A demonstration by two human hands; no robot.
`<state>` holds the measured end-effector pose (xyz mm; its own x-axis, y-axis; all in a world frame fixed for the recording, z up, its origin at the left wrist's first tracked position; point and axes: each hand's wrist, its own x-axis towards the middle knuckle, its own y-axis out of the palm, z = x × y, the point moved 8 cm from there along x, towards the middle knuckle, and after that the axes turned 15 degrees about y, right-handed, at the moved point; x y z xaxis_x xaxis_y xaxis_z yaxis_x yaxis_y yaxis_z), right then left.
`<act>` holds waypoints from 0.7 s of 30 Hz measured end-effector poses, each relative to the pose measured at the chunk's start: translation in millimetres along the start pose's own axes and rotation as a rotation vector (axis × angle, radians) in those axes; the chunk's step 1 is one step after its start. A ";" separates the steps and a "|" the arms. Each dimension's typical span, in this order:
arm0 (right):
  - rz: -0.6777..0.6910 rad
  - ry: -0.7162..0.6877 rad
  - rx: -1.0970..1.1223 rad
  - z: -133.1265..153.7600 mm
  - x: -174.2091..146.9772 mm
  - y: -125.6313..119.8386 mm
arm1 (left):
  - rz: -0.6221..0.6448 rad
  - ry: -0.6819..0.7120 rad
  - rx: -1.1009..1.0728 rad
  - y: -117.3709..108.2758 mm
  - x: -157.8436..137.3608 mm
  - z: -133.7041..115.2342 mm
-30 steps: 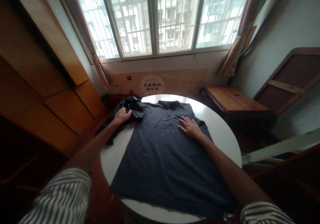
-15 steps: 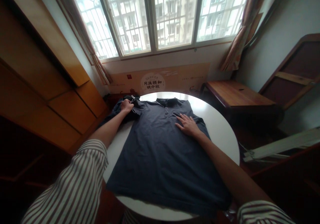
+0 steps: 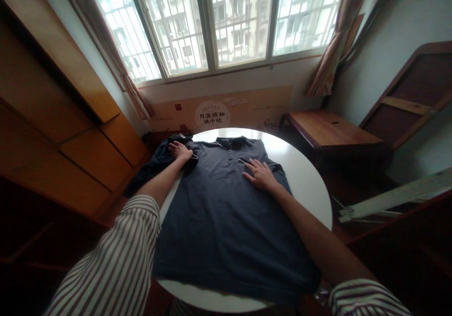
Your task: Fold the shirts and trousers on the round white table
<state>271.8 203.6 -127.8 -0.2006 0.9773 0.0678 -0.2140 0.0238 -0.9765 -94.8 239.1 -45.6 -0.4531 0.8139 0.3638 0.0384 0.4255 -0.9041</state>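
Note:
A dark blue-grey polo shirt (image 3: pixel 226 226) lies spread on a round white table (image 3: pixel 310 179), its collar (image 3: pixel 231 142) toward the window and its hem toward me. My right hand (image 3: pixel 260 174) rests open on the chest, fingers spread, beside a white-edged sleeve folded over there. At the shirt's left shoulder, my left hand (image 3: pixel 181 152) lies with fingers stretched out over the other sleeve, whose white trim shows by the wrist. Under and beyond that hand is a heap of darker clothing (image 3: pixel 155 160) at the table's left edge.
Wooden cabinets (image 3: pixel 88 160) stand on the left. A low wooden table (image 3: pixel 332 127) and a leaning framed panel (image 3: pixel 416 90) are at the right. Barred windows (image 3: pixel 240 19) with tied curtains (image 3: pixel 323 76) are ahead, above a printed banner (image 3: pixel 254 104).
My left hand has gone from pinching the sleeve's white-trimmed edge to lying open and flat on it. The right hand stays on the chest. The view has shifted slightly.

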 end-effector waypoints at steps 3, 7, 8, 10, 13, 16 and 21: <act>-0.007 0.004 0.003 0.0 0.1 -0.4 | 0.086 -0.058 0.022 0.8 8.0 10.3; -0.012 -0.003 0.009 -0.3 1.1 1.5 | 0.169 -0.074 0.015 1.1 11.5 18.7; -0.012 -0.004 0.009 -0.5 1.4 2.0 | 0.181 -0.073 0.009 0.3 12.3 21.0; -0.014 -0.003 0.009 -1.2 2.1 2.9 | 0.224 -0.035 -0.021 -0.6 15.7 22.4; -0.021 -0.002 0.010 -2.1 3.1 3.9 | 0.265 0.097 -0.095 -5.4 25.4 13.1; -0.032 -0.005 0.009 -2.7 4.1 5.0 | 0.220 0.244 -0.159 -12.6 32.8 -10.7; -0.028 -0.010 0.010 -3.3 4.7 6.8 | 0.239 0.513 -0.384 11.9 13.1 -73.0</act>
<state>272.6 209.1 -134.8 -0.2035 0.9742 0.0973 -0.2294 0.0491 -0.9721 -35.3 283.7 -35.2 0.0832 0.9472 0.3096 0.4415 0.2435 -0.8636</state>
